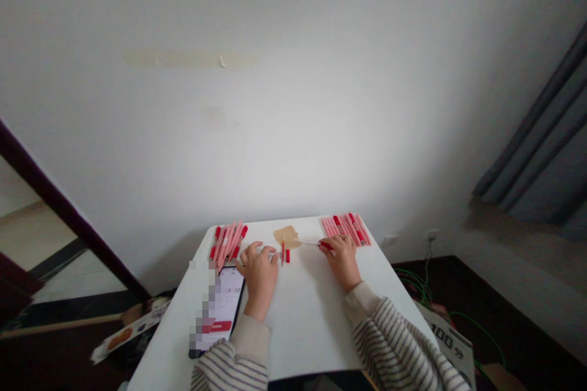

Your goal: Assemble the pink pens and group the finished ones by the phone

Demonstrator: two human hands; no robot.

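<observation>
A slim pen piece (323, 245) with a red end is being grasped by the right hand (340, 256), its pale shaft being pointed leftward over the tan patch (285, 235) on the white counter (309, 317). The left hand (260, 267) is being held released, fingers loosely spread, just beside a thin red stick (282, 252) and a short red cap (288, 256). Pink-and-red pens are being laid out in a left group (227, 242) and a right group (349, 227); a phone (229, 296) is being partly covered by the left sleeve (233, 357).

The head camera faces the wall (312, 104), looking down (over the table (312, 324)).
</observation>
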